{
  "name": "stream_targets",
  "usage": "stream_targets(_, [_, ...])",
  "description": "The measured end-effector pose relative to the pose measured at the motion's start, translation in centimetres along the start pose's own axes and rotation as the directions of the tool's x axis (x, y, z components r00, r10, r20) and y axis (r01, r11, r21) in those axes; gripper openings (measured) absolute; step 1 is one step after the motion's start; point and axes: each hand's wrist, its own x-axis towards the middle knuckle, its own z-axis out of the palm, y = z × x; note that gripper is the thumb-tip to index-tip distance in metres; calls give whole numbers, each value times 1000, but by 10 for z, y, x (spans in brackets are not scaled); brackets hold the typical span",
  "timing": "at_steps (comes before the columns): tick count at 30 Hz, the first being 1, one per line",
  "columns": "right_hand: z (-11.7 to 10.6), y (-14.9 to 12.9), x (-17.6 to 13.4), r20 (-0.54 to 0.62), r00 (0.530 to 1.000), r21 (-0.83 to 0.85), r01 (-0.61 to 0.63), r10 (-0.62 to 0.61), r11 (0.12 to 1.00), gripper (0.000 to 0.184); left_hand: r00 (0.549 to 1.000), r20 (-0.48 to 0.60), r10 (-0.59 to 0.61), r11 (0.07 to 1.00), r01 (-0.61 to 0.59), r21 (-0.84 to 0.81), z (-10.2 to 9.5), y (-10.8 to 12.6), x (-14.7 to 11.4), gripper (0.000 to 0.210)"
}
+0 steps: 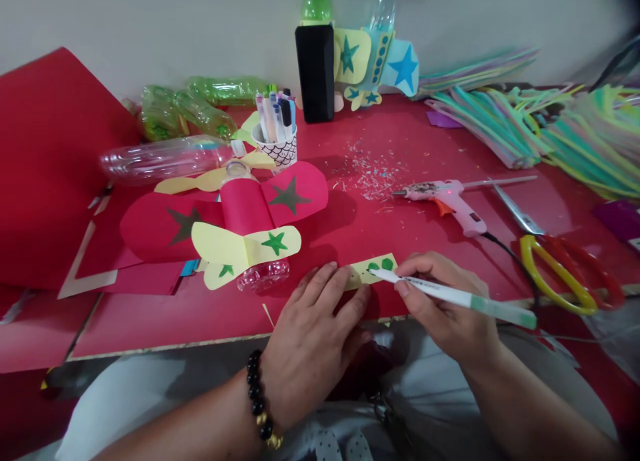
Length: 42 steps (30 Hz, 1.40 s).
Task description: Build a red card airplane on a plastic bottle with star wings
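My right hand (447, 304) is closed round a white marker (440, 291) with a pale green end, its tip touching a yellow paper strip (387, 262). Two green dots show on the strip, with small dark marks to their left. Flat on the strip's left part lies my left hand (320, 314), fingers spread, hiding some of it. Beyond that hand rests a bottle craft (245, 207) wrapped in red paper. Its red wings bear dark stars, and a yellow paper piece (247, 244) across it has a green star.
A pink glue gun (453, 201) and yellow-and-red-handled scissors (557, 274) lie right. Behind are a pen cup (277, 144), a black phone-like slab (315, 74), plastic bottles (173, 157), a star-decorated bottle craft (383, 61), paper scraps (375, 171) and pastel fuzzy stems (500, 124).
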Motion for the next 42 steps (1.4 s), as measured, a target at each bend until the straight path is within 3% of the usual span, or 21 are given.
stream_targets(13, [7, -4, 8, 25, 1000, -37, 3, -2, 999, 4, 1000, -13, 0, 1000, 0, 5, 1, -1, 2, 45])
stream_targets(19, [5, -3, 6, 81, 996, 21, 45, -47, 999, 6, 1000, -16, 6, 1000, -5, 6, 2, -1, 1, 45])
stream_targets(26, [8, -3, 6, -2, 1000, -21, -17, 16, 1000, 5, 1000, -18, 16, 1000, -16, 13, 2, -1, 2, 46])
stream_targets(31, [7, -3, 6, 56, 998, 8, 32, -32, 999, 7, 999, -35, 21, 1000, -20, 21, 2, -1, 2, 46])
stream_targets(42, [7, -2, 7, 27, 999, 8, 31, -31, 999, 7, 999, -37, 29, 999, -28, 26, 3, -1, 1, 45])
